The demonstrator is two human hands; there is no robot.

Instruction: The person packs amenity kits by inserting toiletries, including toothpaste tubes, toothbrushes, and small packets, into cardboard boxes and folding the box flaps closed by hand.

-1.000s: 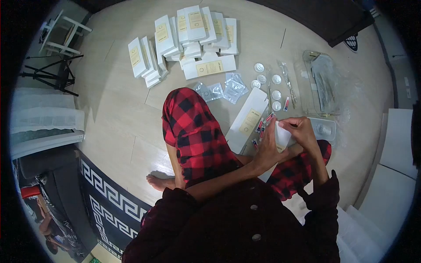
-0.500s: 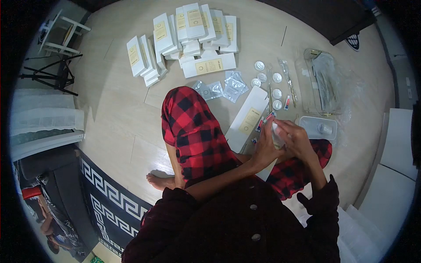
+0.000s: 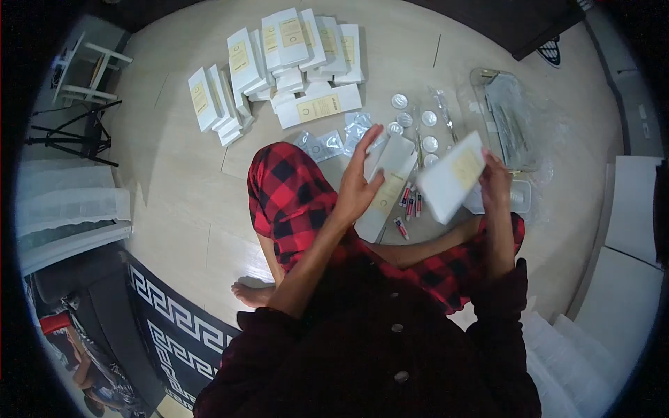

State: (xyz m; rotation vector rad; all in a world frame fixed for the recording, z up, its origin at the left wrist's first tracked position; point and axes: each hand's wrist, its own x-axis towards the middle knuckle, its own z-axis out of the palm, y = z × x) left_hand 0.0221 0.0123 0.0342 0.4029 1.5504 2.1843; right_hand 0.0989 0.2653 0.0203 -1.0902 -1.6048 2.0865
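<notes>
My right hand grips a white carton with a yellow label by its right edge. The carton is tilted, slightly blurred, and held above the floor. My left hand is raised with its fingers apart and nothing in it. Beside and partly behind it, another long white labelled box lies on the floor. Several small red, white and blue tubes lie between that box and the held carton. Silver round tins sit farther off, a few partly hidden.
Stacked white labelled boxes stand at the back left. Foil sachets lie in front of them. To the right are wrapped thin sticks, a clear plastic bag and a plastic tub. Another person's arm shows at lower left.
My hands have moved apart from a joined hold near the tubes. My right hand now holds up a carton, while my left has opened and moved left and away from me.
</notes>
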